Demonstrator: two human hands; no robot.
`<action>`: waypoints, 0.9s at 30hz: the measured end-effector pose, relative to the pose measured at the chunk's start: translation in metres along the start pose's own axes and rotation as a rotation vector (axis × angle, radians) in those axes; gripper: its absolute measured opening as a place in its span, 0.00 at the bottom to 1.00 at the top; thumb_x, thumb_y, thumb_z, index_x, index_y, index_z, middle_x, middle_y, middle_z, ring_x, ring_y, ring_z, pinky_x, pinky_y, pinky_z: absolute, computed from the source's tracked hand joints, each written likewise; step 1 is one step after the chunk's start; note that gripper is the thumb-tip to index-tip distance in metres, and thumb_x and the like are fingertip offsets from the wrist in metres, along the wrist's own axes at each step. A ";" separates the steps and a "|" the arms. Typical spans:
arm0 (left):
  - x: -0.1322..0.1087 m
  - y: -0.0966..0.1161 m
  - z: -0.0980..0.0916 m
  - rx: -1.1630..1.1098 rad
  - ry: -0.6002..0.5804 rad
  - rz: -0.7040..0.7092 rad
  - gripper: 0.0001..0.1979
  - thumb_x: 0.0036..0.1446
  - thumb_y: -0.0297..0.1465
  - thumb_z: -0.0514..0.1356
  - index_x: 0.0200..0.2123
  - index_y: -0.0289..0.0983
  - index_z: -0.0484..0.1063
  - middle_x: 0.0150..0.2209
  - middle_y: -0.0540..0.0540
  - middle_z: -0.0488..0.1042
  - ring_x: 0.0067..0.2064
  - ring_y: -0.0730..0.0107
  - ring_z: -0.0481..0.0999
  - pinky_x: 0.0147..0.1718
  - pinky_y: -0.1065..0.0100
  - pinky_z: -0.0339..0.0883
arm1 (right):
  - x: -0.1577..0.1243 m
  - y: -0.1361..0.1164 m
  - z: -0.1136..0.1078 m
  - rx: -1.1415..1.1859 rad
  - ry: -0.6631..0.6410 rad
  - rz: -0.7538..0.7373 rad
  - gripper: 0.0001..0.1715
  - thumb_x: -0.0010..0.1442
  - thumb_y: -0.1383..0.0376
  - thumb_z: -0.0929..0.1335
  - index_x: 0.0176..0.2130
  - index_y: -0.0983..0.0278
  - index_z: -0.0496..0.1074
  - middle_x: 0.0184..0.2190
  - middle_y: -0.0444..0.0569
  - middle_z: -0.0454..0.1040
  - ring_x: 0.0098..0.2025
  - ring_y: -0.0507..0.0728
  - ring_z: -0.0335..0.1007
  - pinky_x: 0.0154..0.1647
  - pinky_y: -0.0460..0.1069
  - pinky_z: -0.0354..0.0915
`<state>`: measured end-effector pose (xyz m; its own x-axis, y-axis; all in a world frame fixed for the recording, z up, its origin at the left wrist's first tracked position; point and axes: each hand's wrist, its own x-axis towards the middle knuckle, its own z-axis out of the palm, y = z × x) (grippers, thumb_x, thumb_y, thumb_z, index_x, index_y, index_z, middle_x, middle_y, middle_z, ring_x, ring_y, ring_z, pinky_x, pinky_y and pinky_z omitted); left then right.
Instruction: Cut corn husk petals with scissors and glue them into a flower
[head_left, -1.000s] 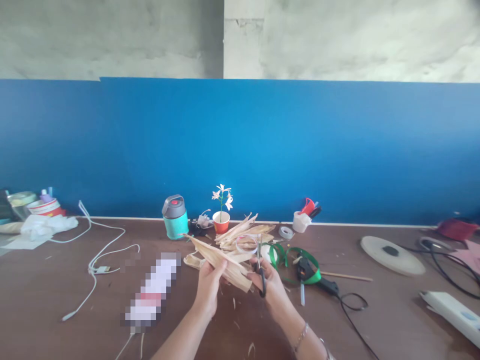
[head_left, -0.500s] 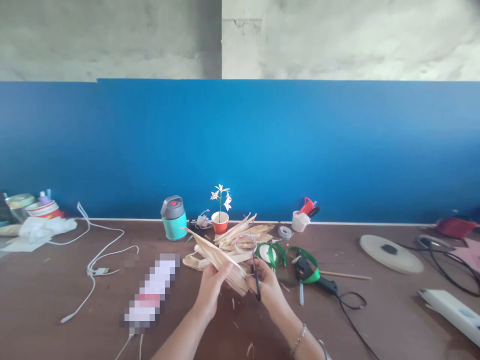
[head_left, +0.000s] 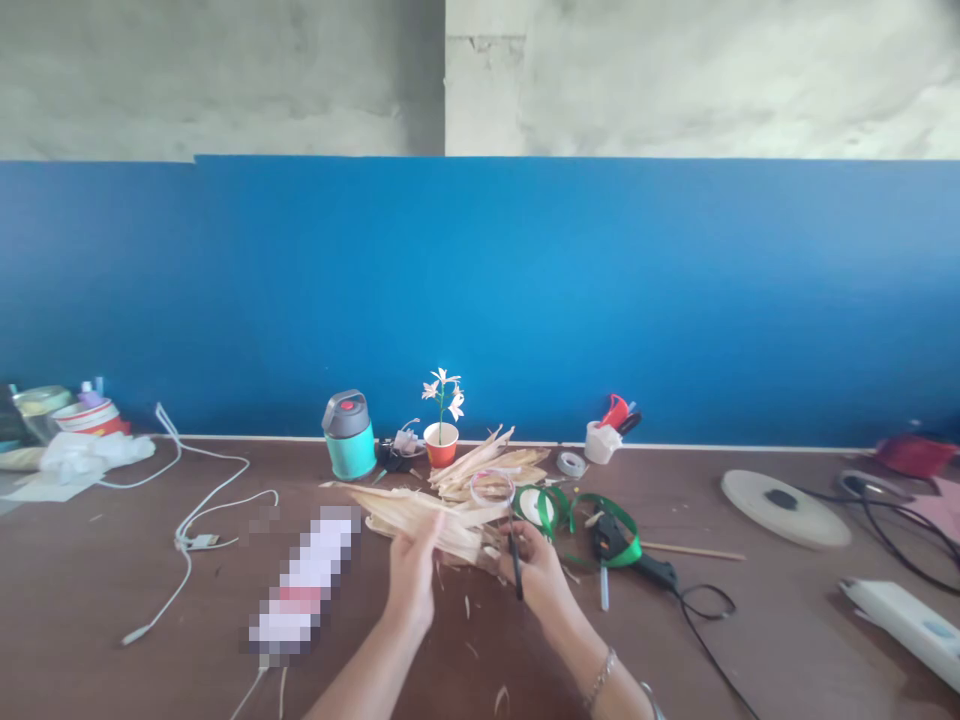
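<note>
My left hand is closed on a pale dried corn husk, thumb on top; the husk's pointed end reaches out to the left. In my right hand is a slim black tool that looks like a pair of scissors, beside the husk's right end. My fingers hide part of the scissors. More dried husks lie in a pile just behind both hands. Small husk scraps are scattered on the brown table below.
Behind the pile stands a red paper cup with white flowers. A teal flask is to its left. On the right lie green ribbon, a black glue gun, a tape roll and a wooden stick. White cables trail at left.
The husk has turned from pointing up and left to lying flatter, its tip now farther left. My left hand has shifted slightly left; the right has hardly moved.
</note>
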<state>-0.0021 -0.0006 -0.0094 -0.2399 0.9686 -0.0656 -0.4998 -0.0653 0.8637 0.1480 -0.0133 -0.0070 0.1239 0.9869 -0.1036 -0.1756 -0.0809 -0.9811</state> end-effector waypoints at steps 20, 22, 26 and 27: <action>-0.001 0.011 0.001 0.115 -0.192 -0.077 0.16 0.44 0.39 0.67 0.32 0.32 0.76 0.20 0.48 0.75 0.19 0.71 0.71 0.18 0.73 0.60 | -0.019 -0.018 0.005 0.068 -0.154 0.037 0.19 0.40 0.61 0.74 0.34 0.63 0.69 0.23 0.41 0.68 0.21 0.49 0.59 0.19 0.43 0.51; -0.005 0.014 0.005 0.114 -0.270 -0.121 0.18 0.45 0.39 0.66 0.35 0.31 0.76 0.23 0.45 0.77 0.23 0.66 0.74 0.23 0.69 0.65 | -0.020 -0.019 0.008 0.058 -0.151 0.039 0.20 0.38 0.60 0.75 0.32 0.63 0.69 0.19 0.39 0.65 0.20 0.48 0.56 0.19 0.43 0.50; -0.011 0.015 0.010 0.119 -0.333 -0.180 0.16 0.45 0.37 0.66 0.35 0.32 0.76 0.28 0.43 0.79 0.26 0.66 0.75 0.24 0.71 0.63 | -0.017 -0.015 0.010 0.085 -0.109 -0.013 0.24 0.35 0.59 0.77 0.31 0.63 0.68 0.19 0.39 0.65 0.20 0.48 0.54 0.20 0.43 0.51; -0.011 0.014 0.010 0.120 -0.340 -0.189 0.15 0.44 0.36 0.67 0.35 0.33 0.76 0.29 0.43 0.79 0.27 0.67 0.75 0.24 0.72 0.62 | -0.016 -0.014 0.009 0.100 -0.094 -0.029 0.24 0.35 0.58 0.77 0.31 0.63 0.68 0.20 0.40 0.67 0.20 0.48 0.56 0.21 0.44 0.52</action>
<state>0.0017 -0.0099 0.0088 0.1460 0.9863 -0.0773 -0.4029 0.1307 0.9059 0.1394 -0.0262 0.0100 0.0391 0.9977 -0.0551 -0.2699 -0.0426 -0.9620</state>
